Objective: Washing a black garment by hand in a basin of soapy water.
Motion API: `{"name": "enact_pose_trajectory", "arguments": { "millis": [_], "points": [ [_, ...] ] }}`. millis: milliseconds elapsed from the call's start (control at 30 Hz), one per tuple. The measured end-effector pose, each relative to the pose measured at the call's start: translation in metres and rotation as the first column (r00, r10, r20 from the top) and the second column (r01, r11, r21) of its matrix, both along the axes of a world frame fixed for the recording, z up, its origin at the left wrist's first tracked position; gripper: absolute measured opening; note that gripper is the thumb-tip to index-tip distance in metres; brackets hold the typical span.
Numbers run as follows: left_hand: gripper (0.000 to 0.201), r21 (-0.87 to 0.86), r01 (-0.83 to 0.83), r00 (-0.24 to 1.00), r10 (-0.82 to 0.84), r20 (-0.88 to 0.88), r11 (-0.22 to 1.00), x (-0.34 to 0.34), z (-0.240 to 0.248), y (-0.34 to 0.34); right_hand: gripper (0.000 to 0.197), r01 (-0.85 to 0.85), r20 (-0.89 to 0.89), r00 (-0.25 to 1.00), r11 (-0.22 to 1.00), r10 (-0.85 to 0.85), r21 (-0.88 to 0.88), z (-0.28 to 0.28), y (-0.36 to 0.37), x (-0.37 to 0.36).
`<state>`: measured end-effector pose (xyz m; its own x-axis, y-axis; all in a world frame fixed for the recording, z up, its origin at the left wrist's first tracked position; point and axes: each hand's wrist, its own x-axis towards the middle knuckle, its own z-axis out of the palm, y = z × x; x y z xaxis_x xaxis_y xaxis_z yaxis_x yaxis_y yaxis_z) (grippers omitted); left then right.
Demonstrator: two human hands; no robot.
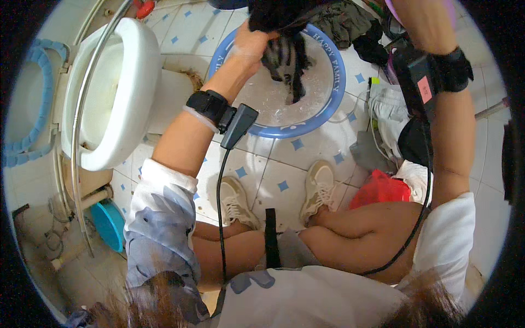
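Note:
My left hand (253, 48) is closed on a wet dark garment (287, 63), mostly black with a greyish patterned part. The garment hangs down into a round washbasin (273, 132) with a blue rim, and its lower end is over or in the cloudy, sudsy water (273, 106). Its top goes out at the upper edge of the picture. My right hand (424, 22) reaches up at the upper right, beyond the basin's right side; its fingers are cut off by the edge, so what it touches is hidden.
A white toilet bowl (147, 93) with a metal pipe (82, 109) before it stands left. Below it is a teal basin (108, 224). Dark clothes (344, 24) lie behind the basin; grey shorts (387, 106) and a red plastic bag (381, 189) lie right. Cables run from both wrists.

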<state>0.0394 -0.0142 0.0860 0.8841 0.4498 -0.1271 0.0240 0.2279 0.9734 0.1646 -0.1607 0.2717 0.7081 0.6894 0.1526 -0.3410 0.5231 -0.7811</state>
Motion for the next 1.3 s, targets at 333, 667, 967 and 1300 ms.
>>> {"name": "enact_pose_trajectory", "arguments": {
  "millis": [333, 667, 967, 1300],
  "points": [
    [0.036, 0.847, 0.210, 0.962, 0.052, -0.269, 0.488, -0.030, -0.037, 0.035, 0.051, 0.475, 0.667, 0.648, 0.491, 0.367, -0.731, -0.177, -0.036, 0.011],
    [0.074, 0.737, 0.607, 0.768, -0.019, -0.640, -0.297, -0.050, -0.077, 0.015, 0.088, 0.685, 0.490, -0.058, 0.392, 0.870, -0.614, -0.247, -0.019, -0.029],
    [0.073, 0.587, 0.780, 0.602, 0.003, -0.799, -0.215, -0.029, -0.127, 0.020, 0.033, 0.546, 0.311, -0.098, 0.313, 0.945, -0.777, -0.295, 0.005, -0.026],
    [0.055, 0.488, 0.868, 0.485, -0.054, -0.873, -0.092, -0.026, -0.091, 0.021, 0.016, 0.448, 0.428, 0.314, 0.266, 0.848, -0.854, -0.292, 0.033, -0.012]
  ]
}}
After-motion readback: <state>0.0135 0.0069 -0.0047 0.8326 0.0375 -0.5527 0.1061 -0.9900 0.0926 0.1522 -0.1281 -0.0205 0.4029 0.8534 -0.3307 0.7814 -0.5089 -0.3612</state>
